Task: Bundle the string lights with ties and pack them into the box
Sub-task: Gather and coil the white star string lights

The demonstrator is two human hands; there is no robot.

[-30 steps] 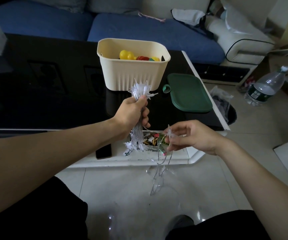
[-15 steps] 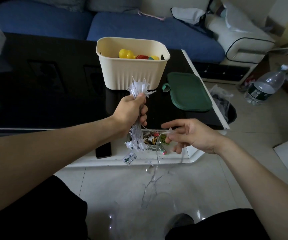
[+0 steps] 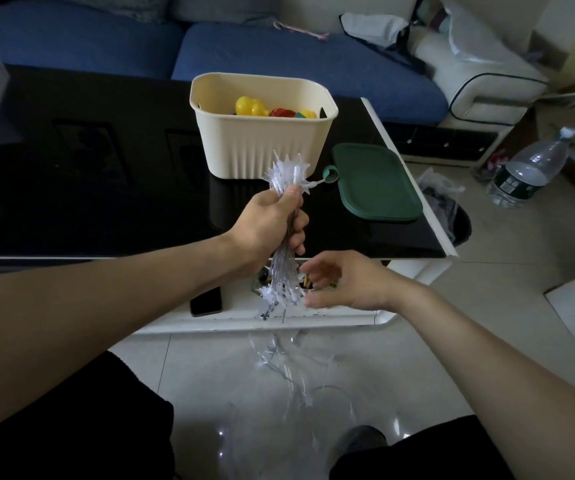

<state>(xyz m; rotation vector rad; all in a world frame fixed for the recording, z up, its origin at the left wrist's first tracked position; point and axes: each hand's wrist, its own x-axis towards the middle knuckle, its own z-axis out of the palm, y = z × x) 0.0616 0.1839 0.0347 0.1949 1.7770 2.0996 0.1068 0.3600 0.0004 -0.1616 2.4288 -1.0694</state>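
Pale glossy floor tiles [image 3: 210, 382] lay nearest, and on them trailed the loose tail of the string lights [image 3: 281, 268], a clear wire with small white stars. Above it the right hand [image 3: 343, 284] hovered just beside the bundle's lower end, its grip spread, fingers relaxed and holding nothing. The left hand [image 3: 272, 226] had its grip wrapped tight round the middle of the gathered lights, holding the bundle upright, stars fanning out above the thumb and below the fist. A dark phone [image 3: 205, 301] lay on the white lower shelf [image 3: 348, 317] behind the hands. Farther back, on the black worktop [image 3: 89, 188], stood the cream box [image 3: 262, 133], open, with yellow and red items inside; a green lid [image 3: 376, 183] lay just beside it. A blue sofa [image 3: 279, 53] ran along the far side.
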